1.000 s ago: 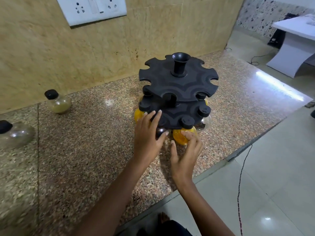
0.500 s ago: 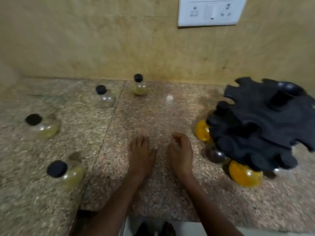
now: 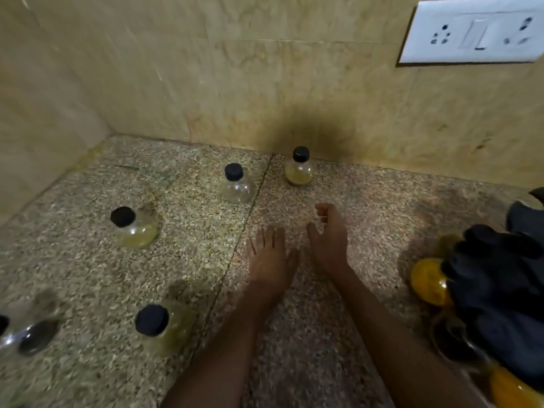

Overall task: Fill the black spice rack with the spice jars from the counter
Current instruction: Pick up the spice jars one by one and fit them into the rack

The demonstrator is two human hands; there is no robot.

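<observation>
Head view: speckled granite desk point(image 3: 88, 260) under a beige tiled wall point(image 3: 206, 83) with a white socket plate point(image 3: 474, 30). Left hand point(image 3: 269, 257) flat, right hand point(image 3: 328, 240) loosely curled, both empty, mid-desk. Black-capped spice jars point(image 3: 235, 184) scattered toward the back-left corner; black spice rack point(image 3: 500, 278) at right edge, blurred.

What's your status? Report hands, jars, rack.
Left hand open, right hand open, both empty over the counter. Five spice jars loose; nearest is the jar by the wall. Black spice rack at right, part filled. Path clear.
</observation>
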